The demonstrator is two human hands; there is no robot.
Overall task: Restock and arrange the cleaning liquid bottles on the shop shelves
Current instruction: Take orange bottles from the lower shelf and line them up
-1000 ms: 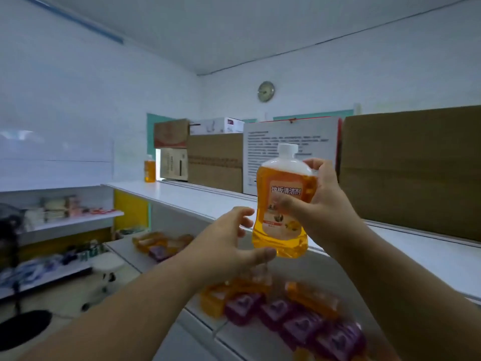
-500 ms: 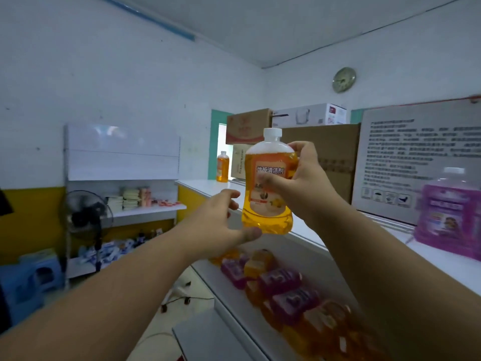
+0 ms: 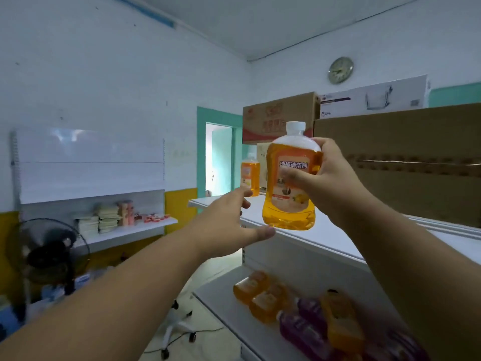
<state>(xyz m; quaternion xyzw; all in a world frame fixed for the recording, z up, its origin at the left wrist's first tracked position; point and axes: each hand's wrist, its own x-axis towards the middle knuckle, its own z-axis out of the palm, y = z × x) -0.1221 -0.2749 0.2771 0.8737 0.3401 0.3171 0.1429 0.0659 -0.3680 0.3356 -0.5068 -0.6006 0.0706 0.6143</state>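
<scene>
Orange bottle (image 3: 289, 183) upright, cap up, axis vert.

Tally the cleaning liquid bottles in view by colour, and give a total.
Orange bottles: 5, one held in the right hand, one standing on the top shelf, three lying on the lower shelf.
Purple bottles: 3, lying there, blurred.
Total: 8

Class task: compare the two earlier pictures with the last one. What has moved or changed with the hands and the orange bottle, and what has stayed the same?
The view swung left: the far orange bottle on the top shelf now looks nearer, and the purple bottle seen half a second ago has left the frame. The right hand still grips the held orange bottle upright; the left hand stays open just below it.
</scene>
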